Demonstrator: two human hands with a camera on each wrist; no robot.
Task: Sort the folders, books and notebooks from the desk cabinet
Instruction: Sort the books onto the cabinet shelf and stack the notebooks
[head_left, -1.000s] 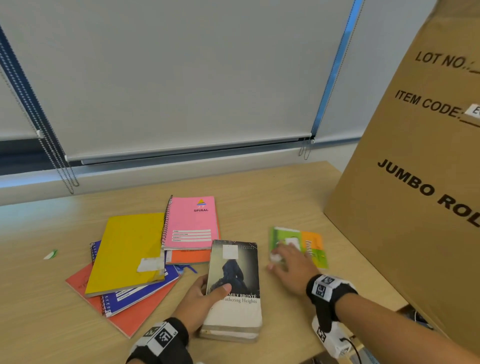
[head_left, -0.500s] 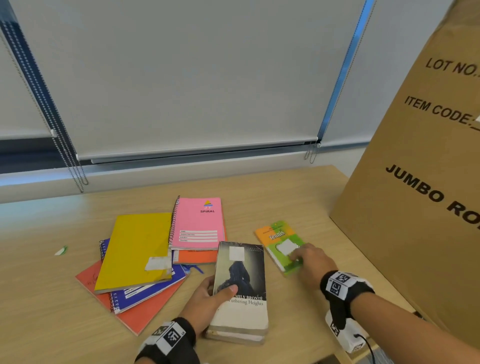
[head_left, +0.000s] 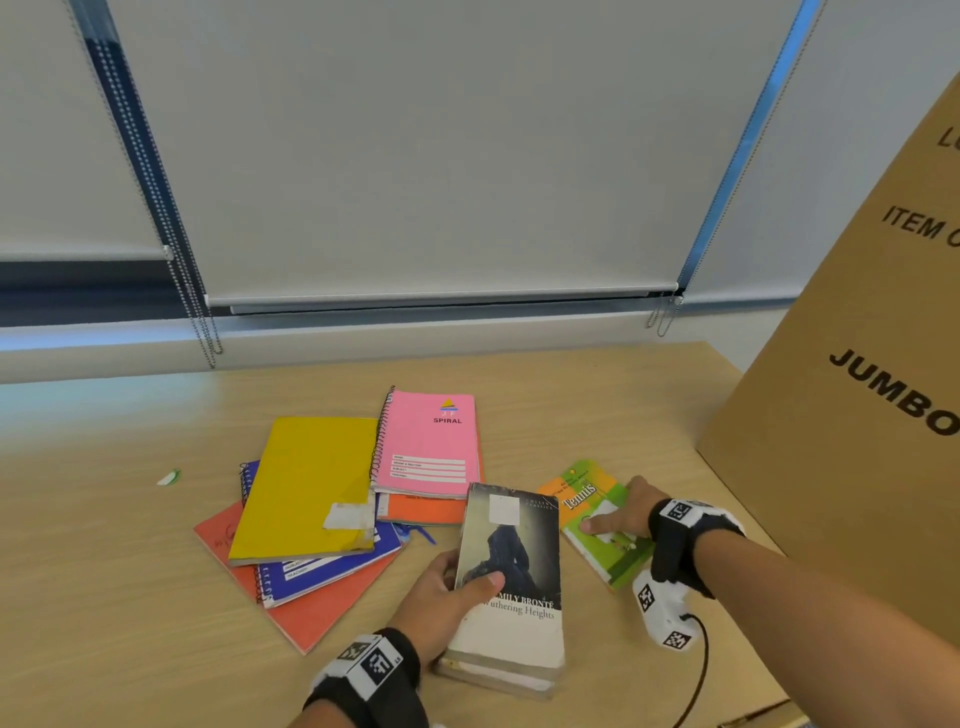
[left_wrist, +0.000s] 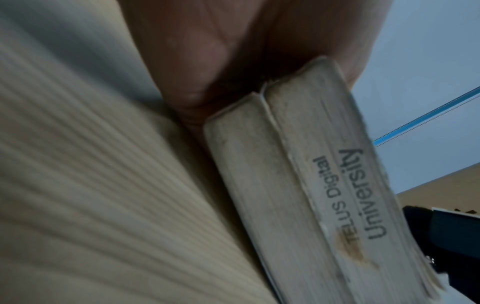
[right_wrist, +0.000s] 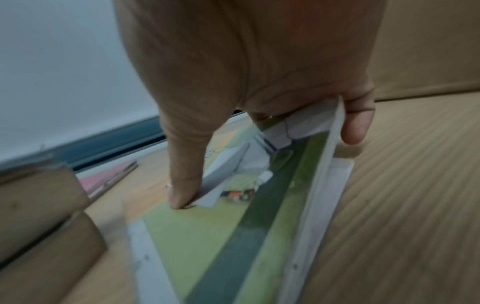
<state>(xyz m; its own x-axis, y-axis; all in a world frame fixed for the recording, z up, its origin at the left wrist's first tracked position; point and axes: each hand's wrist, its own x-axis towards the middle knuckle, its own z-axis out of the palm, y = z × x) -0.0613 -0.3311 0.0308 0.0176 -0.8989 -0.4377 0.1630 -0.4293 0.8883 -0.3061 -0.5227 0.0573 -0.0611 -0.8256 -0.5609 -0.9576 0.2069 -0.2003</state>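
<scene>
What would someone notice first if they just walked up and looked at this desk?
Probably the bright pile at the left: a yellow notebook on a blue one over an orange folder, with a pink spiral notebook beside it. Nearer, the left hand grips a stack topped by Wuthering Heights, and the right hand holds a green Tennis book. A huge cardboard box looms at the right.

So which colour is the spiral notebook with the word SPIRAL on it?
Pink; the spiral notebook shows best in the head view.

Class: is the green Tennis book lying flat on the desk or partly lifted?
Partly lifted: the right hand grips the Tennis book, its far edge raised off the desk.
</scene>
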